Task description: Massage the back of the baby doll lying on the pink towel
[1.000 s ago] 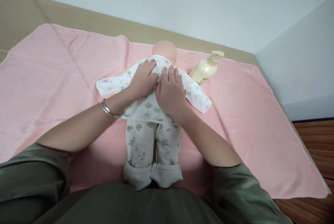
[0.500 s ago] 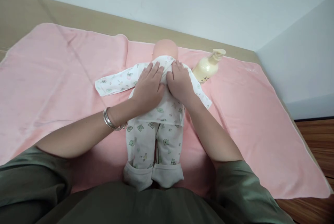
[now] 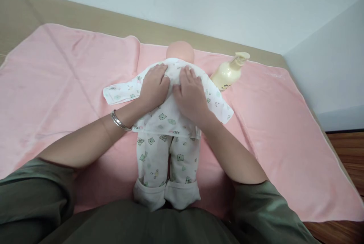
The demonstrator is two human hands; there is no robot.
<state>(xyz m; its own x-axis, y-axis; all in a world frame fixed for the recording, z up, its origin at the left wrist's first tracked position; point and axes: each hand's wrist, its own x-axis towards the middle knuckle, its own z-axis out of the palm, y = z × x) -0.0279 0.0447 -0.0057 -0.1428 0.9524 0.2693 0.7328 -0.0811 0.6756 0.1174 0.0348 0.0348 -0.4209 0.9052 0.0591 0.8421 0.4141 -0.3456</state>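
Observation:
A baby doll (image 3: 180, 50) lies on a pink blanket, only the smooth top of its head showing beyond the collar. It wears a white printed shirt (image 3: 167, 122) with both sleeves spread out and white printed pants (image 3: 155, 158) with turned-up cuffs. On the left of the shirt's upper part rests my left hand (image 3: 155, 86), palm down, a silver bracelet at the wrist. My right hand (image 3: 192, 94) lies flat on the right side of the chest area, its fingers pointing towards the head. The two hands are apart, with smooth cloth between them.
A cream pump bottle (image 3: 227, 73) lies tilted on the blanket beside the doll's right-hand sleeve. The pink blanket (image 3: 278, 134) covers most of the beige surface (image 3: 93, 14), which meets a white wall behind. Brown wood shows at the lower right.
My left hand has moved left and my right hand slightly down, widening the space between them. The shirt's upper part looks flatter and spread wider, its fold at the collar gone.

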